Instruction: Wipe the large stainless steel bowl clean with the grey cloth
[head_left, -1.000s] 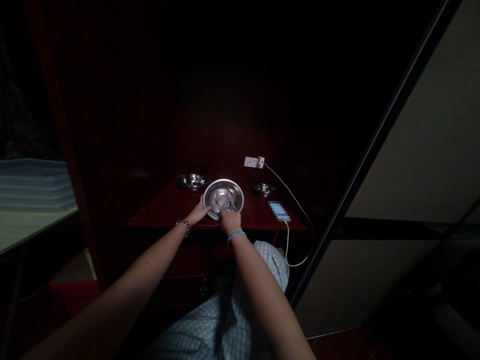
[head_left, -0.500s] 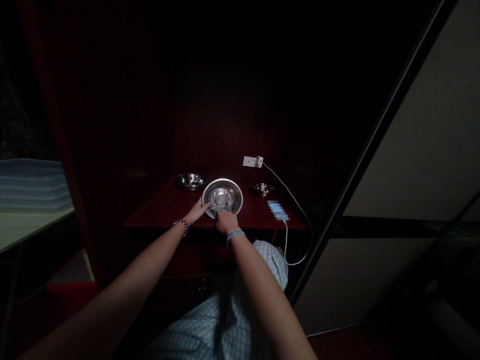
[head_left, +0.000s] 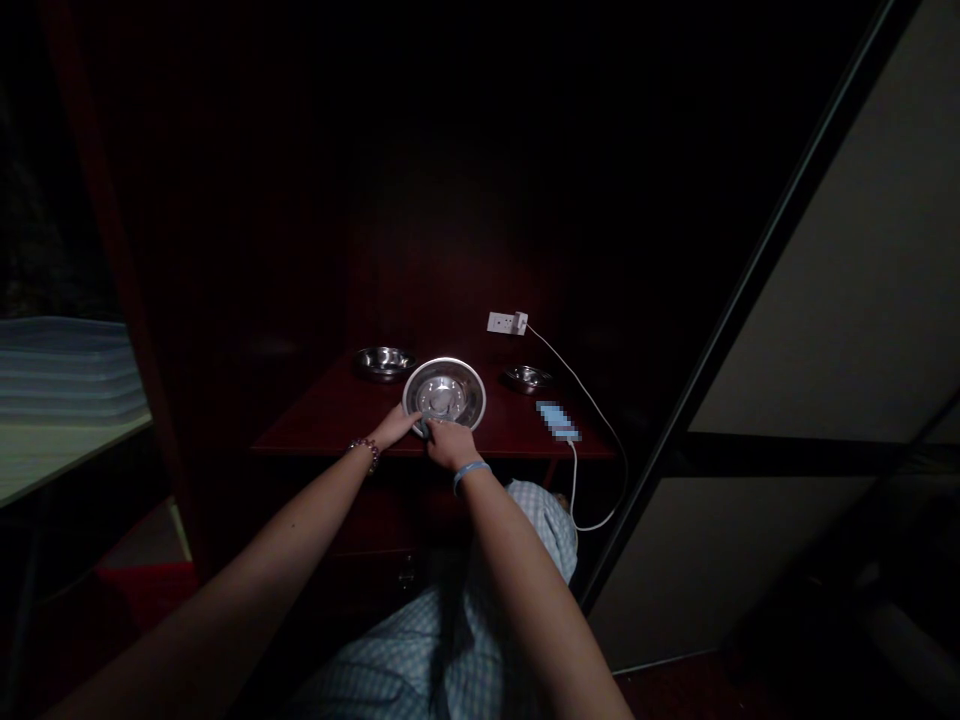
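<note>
Now left hand point(head_left: 395, 428), right hand point(head_left: 451, 445) on steel bowl point(head_left: 444, 395)

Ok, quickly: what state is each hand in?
Left hand: fingers on the rim of the steel bowl, grip cannot be told.
Right hand: bent at the bowl's near edge, grip cannot be told.
</note>
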